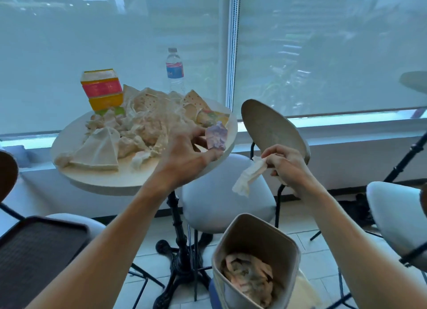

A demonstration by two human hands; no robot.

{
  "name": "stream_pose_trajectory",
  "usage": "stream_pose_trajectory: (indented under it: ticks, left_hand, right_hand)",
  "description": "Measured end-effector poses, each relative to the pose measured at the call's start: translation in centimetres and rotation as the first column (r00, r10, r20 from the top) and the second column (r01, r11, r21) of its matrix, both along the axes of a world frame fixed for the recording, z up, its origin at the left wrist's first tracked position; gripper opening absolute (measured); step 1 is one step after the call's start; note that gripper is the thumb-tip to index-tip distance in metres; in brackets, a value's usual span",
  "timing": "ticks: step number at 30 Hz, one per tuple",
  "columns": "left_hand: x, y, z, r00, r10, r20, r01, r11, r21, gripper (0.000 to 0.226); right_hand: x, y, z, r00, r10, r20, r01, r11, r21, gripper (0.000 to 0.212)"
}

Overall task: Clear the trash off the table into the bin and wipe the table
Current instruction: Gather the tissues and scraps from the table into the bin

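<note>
A small round white table (pixel 97 180) is heaped with trash: crumpled paper and plastic wrap (pixel 147 121), a folded white napkin (pixel 99 149), a colourful carton (pixel 102 89) and a water bottle (pixel 175 70). My left hand (pixel 187 154) reaches over the table's right edge and pinches a crumpled purple-pink paper (pixel 216 139). Right of the table, my right hand (pixel 285 163) grips a crumpled white tissue (pixel 248 178) in the air above the bin (pixel 256 241). The beige bin stands on the floor with crumpled waste inside.
A white cushioned chair (pixel 226 193) with a round back (pixel 272 130) stands between table and bin. Another chair (pixel 397 218) is at the right. A dark tray (pixel 34 255) lies on a seat at lower left. The black table pedestal (pixel 179 239) stands beside the bin.
</note>
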State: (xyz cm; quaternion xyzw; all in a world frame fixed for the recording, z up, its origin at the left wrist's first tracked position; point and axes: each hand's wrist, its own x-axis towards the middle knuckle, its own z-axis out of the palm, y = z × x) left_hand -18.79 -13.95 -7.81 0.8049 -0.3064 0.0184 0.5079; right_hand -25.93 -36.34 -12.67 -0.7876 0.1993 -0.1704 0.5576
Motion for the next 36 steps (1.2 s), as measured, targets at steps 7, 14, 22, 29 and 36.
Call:
stream_pose_trajectory:
  ticks: [7,14,22,29,36]
  left_hand:
    - [-2.3,-2.2,-1.5,0.995,-0.06,-0.074,0.061,0.998,0.009,0.021]
    - [-3.9,-3.9,-4.0,0.989,-0.036,-0.146,0.042,0.998,0.036,0.017]
    - [-6.3,-4.7,-11.0,0.951,0.024,-0.309,0.037,0.981,0.191,0.014]
    - [-8.5,-5.2,-17.7,0.93,0.073,-0.36,0.118,0.868,0.482,0.05]
    - [-7.1,-3.5,-11.9,0.966,0.13,-0.223,-0.06,0.953,0.298,0.04]
  right_hand:
    - [-2.4,-0.9,-6.6,0.972,0.1,-0.214,-0.113,0.993,-0.047,0.021]
    - [-4.2,-0.3,-12.6,0.879,0.212,-0.427,-0.274,0.958,-0.087,0.025]
    - [-4.5,-1.0,-12.9,0.862,0.243,-0.444,-0.297,0.953,-0.056,0.033]
    - [-3.5,-1.6,-10.6,0.936,0.193,-0.293,-0.211,0.977,-0.03,0.024]
    - [-0.3,2.6,-3.1,0.984,0.176,0.034,-0.178,0.981,0.082,0.029]
